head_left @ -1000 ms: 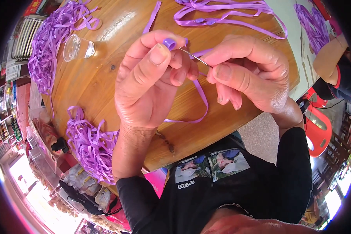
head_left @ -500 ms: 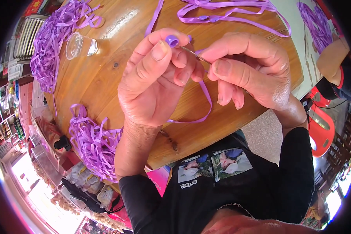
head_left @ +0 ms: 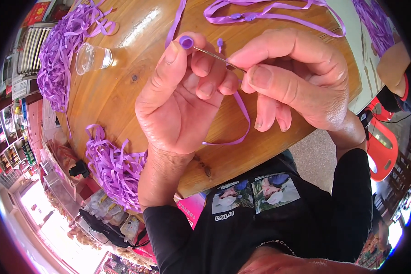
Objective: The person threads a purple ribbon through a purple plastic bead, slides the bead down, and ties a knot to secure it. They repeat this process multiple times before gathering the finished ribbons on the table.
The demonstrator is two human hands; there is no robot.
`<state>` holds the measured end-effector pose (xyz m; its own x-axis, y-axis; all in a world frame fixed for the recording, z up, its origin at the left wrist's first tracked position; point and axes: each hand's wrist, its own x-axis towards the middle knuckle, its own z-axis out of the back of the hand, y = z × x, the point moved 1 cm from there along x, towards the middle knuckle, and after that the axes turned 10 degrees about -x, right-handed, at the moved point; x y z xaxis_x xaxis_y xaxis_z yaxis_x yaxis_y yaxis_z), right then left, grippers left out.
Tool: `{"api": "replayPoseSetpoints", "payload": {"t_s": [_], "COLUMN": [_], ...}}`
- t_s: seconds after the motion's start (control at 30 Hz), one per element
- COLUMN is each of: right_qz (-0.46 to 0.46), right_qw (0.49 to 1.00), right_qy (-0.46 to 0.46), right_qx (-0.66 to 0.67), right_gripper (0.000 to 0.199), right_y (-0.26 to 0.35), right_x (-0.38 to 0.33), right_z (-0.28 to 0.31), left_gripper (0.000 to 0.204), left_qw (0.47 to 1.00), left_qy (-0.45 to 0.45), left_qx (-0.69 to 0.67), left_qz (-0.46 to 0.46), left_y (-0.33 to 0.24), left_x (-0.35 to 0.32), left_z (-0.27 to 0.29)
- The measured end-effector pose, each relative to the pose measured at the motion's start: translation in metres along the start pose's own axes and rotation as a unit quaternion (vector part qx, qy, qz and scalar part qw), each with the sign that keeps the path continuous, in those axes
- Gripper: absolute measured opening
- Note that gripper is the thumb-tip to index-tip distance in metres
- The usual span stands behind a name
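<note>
A small hollow purple plastic bead (head_left: 186, 42) is pinched between the thumb and forefinger of my left hand (head_left: 178, 98), its round opening facing up. My right hand (head_left: 297, 77) grips a thin metal needle-like tool (head_left: 212, 54) between thumb and forefinger. Its tip points left and lies close to the bead's rim; whether it touches I cannot tell. Behind my hands, a second small purple plastic piece (head_left: 220, 42) shows on the table. Below, a purple ribbon (head_left: 244, 114) loops over the wood, partly hidden by my hands.
Heaps of purple ribbon lie at the far left (head_left: 59, 59) and near left (head_left: 114, 169) of the wooden table (head_left: 123, 100). A clear plastic cup (head_left: 93, 58) lies on its side. Beaded ribbon loops (head_left: 278, 5) stretch across the back. At right are another person's arm (head_left: 392, 68) and a red chair (head_left: 383, 150).
My left hand has shifted slightly left with the bead, whose opening now shows more fully. The tool's tip has moved left along with it, and the small purple piece behind has come into clearer view.
</note>
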<state>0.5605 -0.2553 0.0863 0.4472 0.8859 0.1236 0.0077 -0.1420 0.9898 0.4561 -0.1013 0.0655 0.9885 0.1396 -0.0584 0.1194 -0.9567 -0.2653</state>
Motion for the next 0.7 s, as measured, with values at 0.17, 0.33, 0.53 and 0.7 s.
{"api": "replayPoseSetpoints", "payload": {"t_s": [0.17,0.33,0.53,0.7], "right_qz": [0.011,0.008,0.005,0.009], "right_qw": [1.0,1.0,1.0,1.0], "right_qy": [-0.012,-0.009,-0.016,-0.012], "right_qx": [-0.005,-0.004,-0.005,-0.014], "right_gripper": [0.02,0.021,0.02,0.02], "right_y": [-0.003,-0.003,-0.004,-0.001], "right_x": [0.003,0.004,0.003,0.002], "right_z": [-0.001,-0.001,-0.001,0.0], "left_gripper": [0.026,0.026,0.028,0.022], "left_qw": [1.0,1.0,0.999,0.988], "left_qy": [0.004,0.004,0.01,-0.047], "left_qx": [-0.004,0.011,0.044,0.12], "left_qz": [0.005,-0.003,-0.026,-0.082], "left_y": [0.0,0.001,0.001,0.005], "left_x": [0.0,0.0,0.0,-0.003], "left_z": [-0.001,0.001,0.002,-0.007]}}
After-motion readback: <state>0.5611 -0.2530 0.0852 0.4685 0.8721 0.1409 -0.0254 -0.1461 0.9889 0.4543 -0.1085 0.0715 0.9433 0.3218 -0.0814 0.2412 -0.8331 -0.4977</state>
